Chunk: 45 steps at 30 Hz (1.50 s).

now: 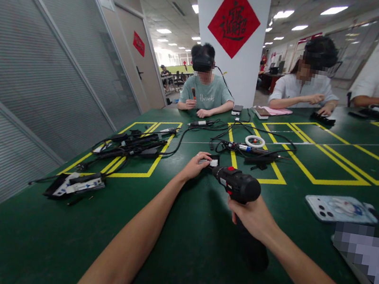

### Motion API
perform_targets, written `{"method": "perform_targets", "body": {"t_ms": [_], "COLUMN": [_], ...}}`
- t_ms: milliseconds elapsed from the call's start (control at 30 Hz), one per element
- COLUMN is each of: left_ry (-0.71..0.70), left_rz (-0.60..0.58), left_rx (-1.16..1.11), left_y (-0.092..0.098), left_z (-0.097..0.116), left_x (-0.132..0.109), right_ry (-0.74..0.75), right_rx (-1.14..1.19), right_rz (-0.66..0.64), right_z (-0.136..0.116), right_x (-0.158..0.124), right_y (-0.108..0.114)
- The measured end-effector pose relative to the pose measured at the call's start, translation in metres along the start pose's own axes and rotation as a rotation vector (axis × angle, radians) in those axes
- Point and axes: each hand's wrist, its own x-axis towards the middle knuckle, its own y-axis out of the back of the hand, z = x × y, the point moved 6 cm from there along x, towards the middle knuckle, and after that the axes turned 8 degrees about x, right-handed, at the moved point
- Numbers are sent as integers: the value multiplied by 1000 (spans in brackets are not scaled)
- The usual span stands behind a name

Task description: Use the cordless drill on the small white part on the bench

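Note:
My right hand (253,215) grips a black cordless drill (238,184) with red accents by its handle, and the fingers wrap round it. The drill lies level, its chuck pointing left and away from me. At the chuck's front end, my left hand (195,166) holds a small black box-like part (214,158) with a pale piece in it down on the green table (171,254). The drill's tip meets or nearly meets this part; the exact contact is hidden. My left fingertips are curled over the part's near-left side.
Black cables and adapters (134,145) lie in a tangle at left, near an open casing (77,184). Beyond my hands are a soldering iron (246,148) and a white tape roll (255,141). A phone (340,208) lies at right. Several people sit across the table.

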Motion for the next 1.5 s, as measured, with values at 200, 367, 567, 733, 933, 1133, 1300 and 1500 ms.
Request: {"method": "perform_targets", "body": {"t_ms": [200, 367, 567, 733, 933, 1133, 1300, 1500], "left_ry": [-4, -11, -5, -1, 9, 8, 8, -7], "left_rz": [-3, -6, -4, -7, -11, -9, -3, -2], "left_rx": [5, 6, 10, 8, 10, 6, 8, 1], "left_y": [0, -1, 0, 0, 0, 0, 0, 0], "left_z": [0, 0, -1, 0, 2, 1, -1, -1], "left_x": [0, 0, 0, 0, 0, -1, 0, 1], "right_ry": [13, 20, -4, 3, -12, -2, -7, 0], "right_rx": [-3, -1, 1, 17, 12, 21, 11, -4], "right_rz": [-5, -14, -9, -7, -11, -15, -1, 2], "right_z": [1, 1, -1, -2, 0, 1, 1, 1], "right_x": [1, 2, 0, -1, 0, 1, 1, 1], "right_y": [-1, -1, 0, 0, 0, 0, 0, 0]}}
